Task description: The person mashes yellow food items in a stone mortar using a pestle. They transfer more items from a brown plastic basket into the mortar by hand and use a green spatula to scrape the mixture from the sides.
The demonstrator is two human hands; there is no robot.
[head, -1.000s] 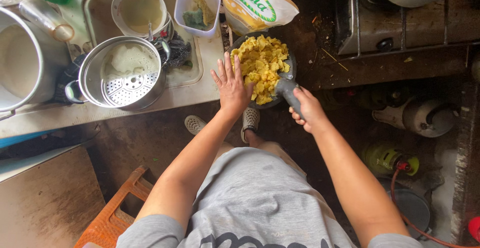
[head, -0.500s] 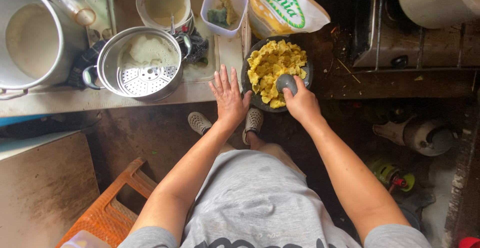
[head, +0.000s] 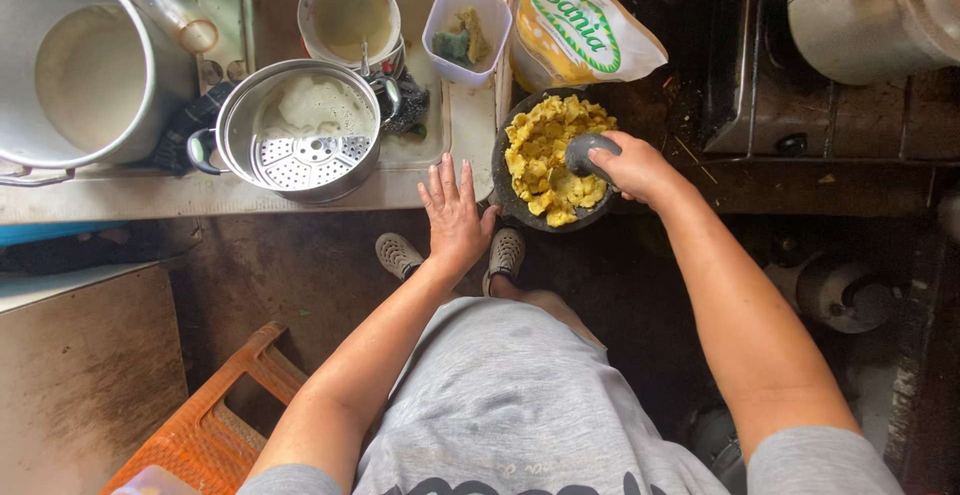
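Two hands work: right hand (head: 632, 167) grips a grey pestle (head: 586, 153) in yellow mash (head: 548, 155), left hand (head: 455, 213) spread flat beside the mortar (head: 506, 200).

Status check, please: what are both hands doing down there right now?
Right hand gripping grey pestle in dark mortar of yellow chunks. Left hand flat, open, by mortar's rim. Nothing in the way.
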